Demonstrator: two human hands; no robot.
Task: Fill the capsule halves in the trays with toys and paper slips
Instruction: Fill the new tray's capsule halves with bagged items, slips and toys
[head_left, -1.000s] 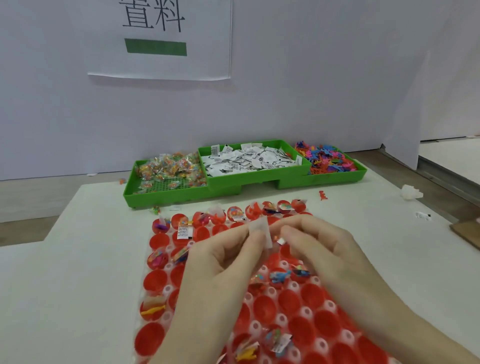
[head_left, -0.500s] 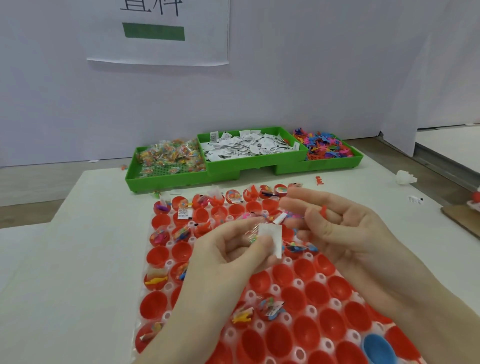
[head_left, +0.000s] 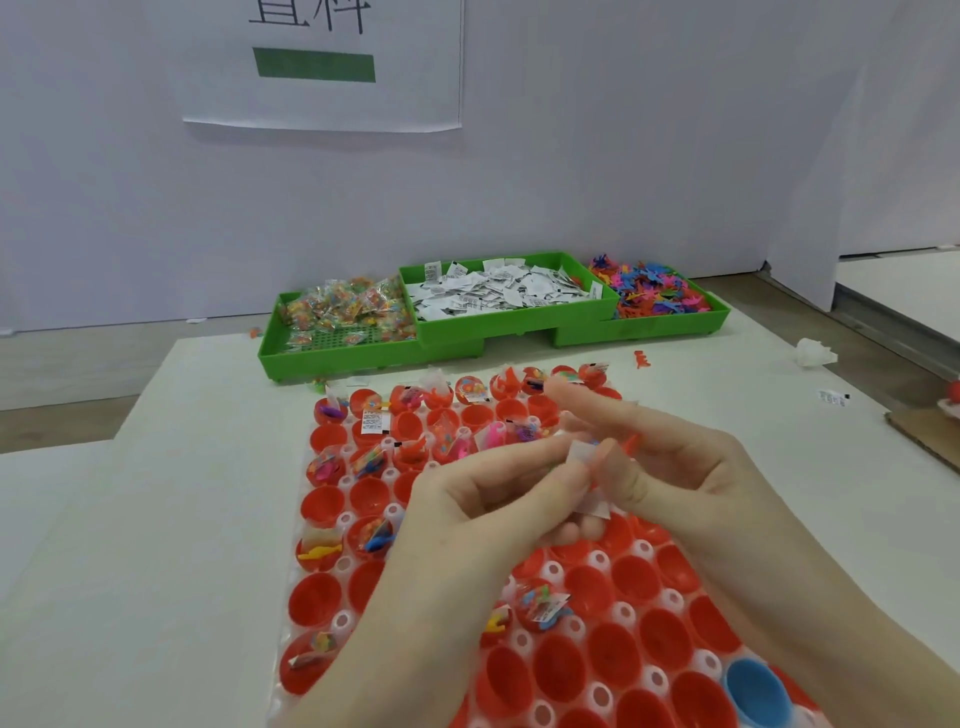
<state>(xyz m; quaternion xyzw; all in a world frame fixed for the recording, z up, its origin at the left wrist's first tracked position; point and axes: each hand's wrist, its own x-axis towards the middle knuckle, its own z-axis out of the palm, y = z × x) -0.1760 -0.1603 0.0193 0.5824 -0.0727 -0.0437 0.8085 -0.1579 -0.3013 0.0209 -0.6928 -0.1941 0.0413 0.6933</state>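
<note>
Both hands meet above the middle of the capsule tray (head_left: 332, 519), which lies on the white desk (head_left: 156, 519) toward its near edge. Left hand (head_left: 483, 499): grip clamped, thumb and forefinger pinching a white paper slip (head_left: 579, 454). Right hand (head_left: 670, 467): fingers curled toward the same slip, forefinger stretched forward; a small orange toy (head_left: 630, 443) shows between its fingers, so its grip seems closed on that toy (contact partly hidden, not certain). Progress, judged by the tray: the far rows of red capsule halves (head_left: 587, 590) mostly hold a toy, a slip or a packet; some cups along the left edge and one near the middle are filled too. Most of the near rows stand bare, as does a single blue capsule half (head_left: 756, 693) at the near right corner. Roughly a third done, most of the near half left. Supplies sit at the far edge of the desk in three green bins: wrapped toy packets (head_left: 343, 312) on the left, loose paper slips (head_left: 498, 291) in the middle, coloured plastic figures (head_left: 654, 291) on the right. Strays: one orange figure (head_left: 642, 358) and a printed slip (head_left: 832, 397) lie on the desk right of the tray.
</note>
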